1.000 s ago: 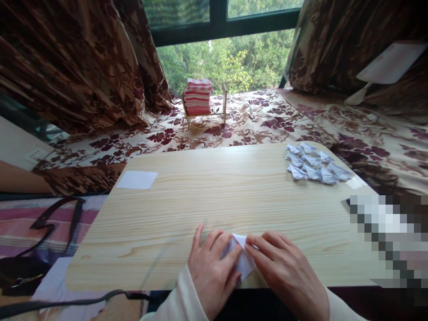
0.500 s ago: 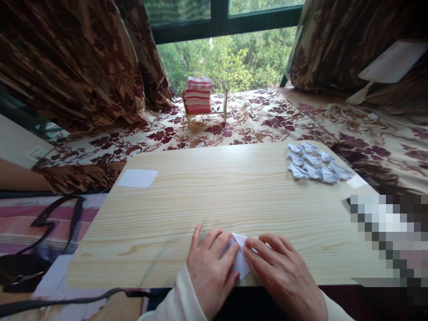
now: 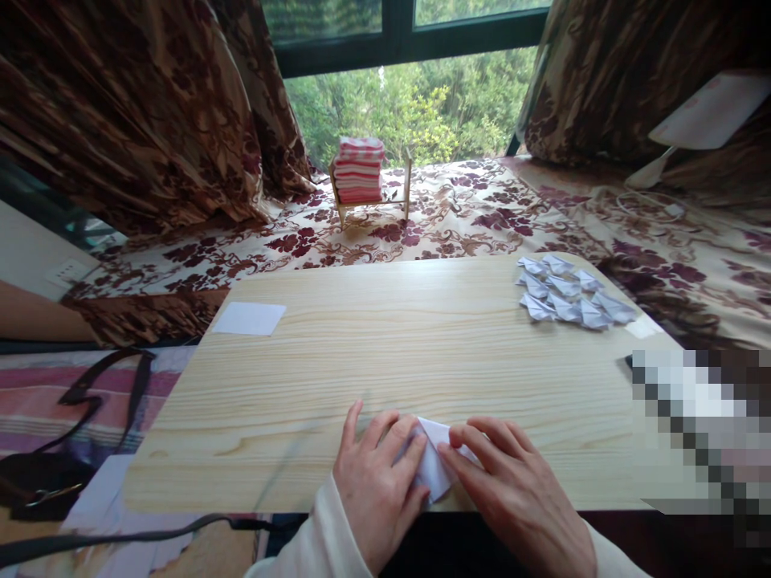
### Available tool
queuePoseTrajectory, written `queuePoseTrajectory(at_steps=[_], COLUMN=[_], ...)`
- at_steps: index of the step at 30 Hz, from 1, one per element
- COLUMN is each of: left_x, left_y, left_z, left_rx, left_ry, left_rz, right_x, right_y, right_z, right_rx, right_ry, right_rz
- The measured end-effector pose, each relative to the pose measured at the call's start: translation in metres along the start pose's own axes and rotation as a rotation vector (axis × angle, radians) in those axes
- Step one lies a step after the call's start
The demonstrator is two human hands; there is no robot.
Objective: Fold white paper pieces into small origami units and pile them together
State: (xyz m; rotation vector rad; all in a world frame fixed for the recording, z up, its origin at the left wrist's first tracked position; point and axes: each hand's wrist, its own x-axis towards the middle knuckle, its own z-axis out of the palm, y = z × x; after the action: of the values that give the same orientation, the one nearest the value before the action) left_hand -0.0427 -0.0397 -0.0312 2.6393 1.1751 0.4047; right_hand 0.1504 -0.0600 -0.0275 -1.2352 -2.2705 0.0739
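A partly folded piece of white paper [image 3: 434,474] lies at the table's near edge, between my two hands. My left hand [image 3: 378,478] holds its left side down against the wood, the thumb low on the sheet and the little finger raised. On the right, my right hand [image 3: 511,478] has its thumb and forefinger at a folded flap, whose far part is hidden under the fingers. At the far right of the table sit several small folded white paper pieces [image 3: 563,287], set close together in rows.
A stack of blank white paper [image 3: 250,319] rests at the table's left. Beyond the light wooden table [image 3: 385,345], a small rack [image 3: 407,189] holds folded pink cloths [image 3: 360,170]. A lamp [image 3: 704,112] stands back right; a dark bag [image 3: 45,482] lies at left.
My right hand has shifted slightly to the right, and its forefinger has lifted a little from the fold. My left hand stays nearly in place on the paper.
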Motion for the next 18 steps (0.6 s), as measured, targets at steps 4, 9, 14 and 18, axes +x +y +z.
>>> queuePoseTrajectory(at_steps=[4,9,14,18], left_x=[-0.0009,-0.0001,-0.0010,-0.0001], left_y=[-0.0003,-0.0010,-0.0019,-0.0007], left_z=[-0.0005,0.0004,0.0023,0.0024], left_rx=[-0.001,0.001,-0.002,0.014], left_ry=[-0.009,0.004,0.069,0.154], left_rz=[0.003,0.006,0.028,0.067], right_x=[-0.0006,-0.0008,-0.0025,-0.0071], right_y=[0.0001,-0.0004,-0.0002,0.0001], right_z=[0.0015,0.0027,0.0056,0.0073], right_rx=[0.003,-0.008,-0.032,-0.055], right_ry=[-0.022,-0.050,-0.032,-0.037], right_rz=[0.021,0.025,0.007,-0.009])
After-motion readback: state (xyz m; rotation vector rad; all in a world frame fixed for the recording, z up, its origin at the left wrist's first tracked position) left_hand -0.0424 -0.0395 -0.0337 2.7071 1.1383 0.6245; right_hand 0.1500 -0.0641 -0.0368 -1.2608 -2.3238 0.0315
